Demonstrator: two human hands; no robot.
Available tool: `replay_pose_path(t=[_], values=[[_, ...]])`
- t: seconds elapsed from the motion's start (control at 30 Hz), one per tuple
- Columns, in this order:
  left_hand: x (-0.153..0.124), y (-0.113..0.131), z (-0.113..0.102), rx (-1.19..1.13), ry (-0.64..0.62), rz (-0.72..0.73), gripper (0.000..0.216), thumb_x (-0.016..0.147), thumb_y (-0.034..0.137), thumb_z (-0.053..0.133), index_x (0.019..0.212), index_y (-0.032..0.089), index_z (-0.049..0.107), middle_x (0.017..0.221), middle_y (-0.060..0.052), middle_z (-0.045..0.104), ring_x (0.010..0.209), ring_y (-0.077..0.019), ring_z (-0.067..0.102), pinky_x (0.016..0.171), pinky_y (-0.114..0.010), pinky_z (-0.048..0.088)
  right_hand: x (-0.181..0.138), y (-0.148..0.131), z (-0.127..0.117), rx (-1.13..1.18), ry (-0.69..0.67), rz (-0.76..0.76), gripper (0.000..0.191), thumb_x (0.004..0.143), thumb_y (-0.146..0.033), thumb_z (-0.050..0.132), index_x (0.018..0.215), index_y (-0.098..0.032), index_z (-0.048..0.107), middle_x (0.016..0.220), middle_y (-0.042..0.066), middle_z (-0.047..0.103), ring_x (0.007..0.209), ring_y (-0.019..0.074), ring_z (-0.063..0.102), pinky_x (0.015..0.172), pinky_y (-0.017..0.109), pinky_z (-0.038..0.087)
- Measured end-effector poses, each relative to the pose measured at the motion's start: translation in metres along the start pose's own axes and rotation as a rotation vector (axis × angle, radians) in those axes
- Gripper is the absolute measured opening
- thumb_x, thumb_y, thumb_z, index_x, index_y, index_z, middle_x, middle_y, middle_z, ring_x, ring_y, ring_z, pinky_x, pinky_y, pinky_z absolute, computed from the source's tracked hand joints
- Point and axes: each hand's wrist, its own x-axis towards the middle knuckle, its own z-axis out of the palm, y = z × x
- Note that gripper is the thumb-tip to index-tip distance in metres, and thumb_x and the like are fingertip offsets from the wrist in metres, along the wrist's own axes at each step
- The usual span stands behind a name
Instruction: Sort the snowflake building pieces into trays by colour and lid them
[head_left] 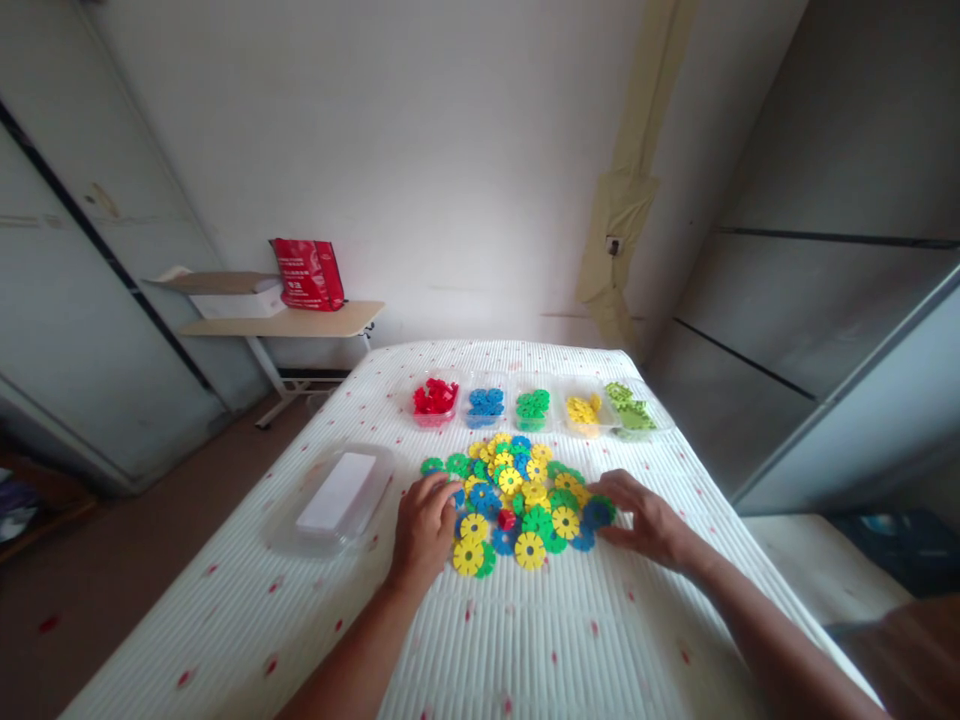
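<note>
A pile of flat, notched plastic snowflake discs (511, 481) in yellow, green and blue lies on the table. One small red cube-like piece (507, 519) sits among them near the front. My left hand (426, 525) rests at the pile's left edge, its fingers loosely bent and apart by blue and yellow discs. At the right edge, my right hand (641, 515) has thumb and fingers spread around dark blue discs (598, 513). Neither hand visibly lifts a piece; the left fingertips are partly hidden against the discs.
Behind the pile stands a row of clear tubs: red pieces (436, 397), blue discs (486, 403), green discs (533, 405), yellow pieces (583, 410) and light green pieces (631, 408). A clear plastic lid (379, 480) with a white rectangle (336, 492) lies at left. A side table (300, 320) holds a red bag (309, 275).
</note>
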Motion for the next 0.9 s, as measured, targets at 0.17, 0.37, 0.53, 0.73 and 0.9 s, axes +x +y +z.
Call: replay_pose_path(t=[0.17, 0.37, 0.53, 0.73, 0.9], values=[[0.001, 0.002, -0.002, -0.007, 0.004, -0.005, 0.027, 0.08, 0.015, 0.042, 0.093, 0.021, 0.065, 0.102, -0.005, 0.061, 0.096, -0.0196, 0.057, 0.087, -0.037, 0.047, -0.003, -0.013, 0.007, -0.187, -0.056, -0.01, 0.038, 0.075, -0.027, 0.057, 0.112, -0.02, 0.057, 0.099, 0.008, 0.058, 0.082, 0.0165, 0.059, 0.073, 0.029, 0.051], [0.0, 0.001, -0.002, -0.003, -0.001, -0.011, 0.025, 0.08, 0.015, 0.043, 0.092, 0.02, 0.065, 0.101, -0.006, 0.061, 0.096, -0.0206, 0.056, 0.087, -0.038, 0.047, 0.007, -0.017, 0.005, -0.163, -0.11, 0.079, 0.022, 0.073, -0.022, 0.053, 0.095, -0.02, 0.058, 0.088, 0.003, 0.057, 0.078, 0.0142, 0.057, 0.07, 0.025, 0.047], [0.0, 0.0, -0.001, -0.006, -0.006, -0.009, 0.025, 0.081, 0.015, 0.043, 0.091, 0.019, 0.065, 0.101, -0.007, 0.06, 0.097, -0.0212, 0.056, 0.086, -0.039, 0.047, 0.003, -0.022, 0.004, -0.193, -0.061, 0.15, 0.017, 0.073, -0.024, 0.054, 0.089, -0.019, 0.054, 0.087, 0.003, 0.057, 0.074, 0.0138, 0.057, 0.065, 0.024, 0.046], [0.0, 0.001, -0.001, -0.003, -0.009, -0.015, 0.023, 0.08, 0.015, 0.044, 0.087, 0.02, 0.065, 0.099, -0.006, 0.061, 0.095, -0.0206, 0.057, 0.086, -0.038, 0.047, 0.0, -0.046, 0.007, -0.25, -0.136, 0.105, 0.022, 0.076, -0.022, 0.05, 0.097, -0.02, 0.056, 0.087, 0.004, 0.058, 0.076, 0.0139, 0.058, 0.066, 0.024, 0.045], [0.0, 0.001, -0.001, -0.004, -0.001, -0.026, 0.023, 0.079, 0.015, 0.045, 0.085, 0.021, 0.066, 0.099, -0.005, 0.061, 0.095, -0.0194, 0.057, 0.086, -0.037, 0.047, 0.004, -0.052, 0.025, -0.209, -0.162, 0.134, 0.024, 0.074, -0.021, 0.051, 0.097, -0.019, 0.056, 0.09, 0.004, 0.057, 0.076, 0.0132, 0.058, 0.066, 0.023, 0.045]])
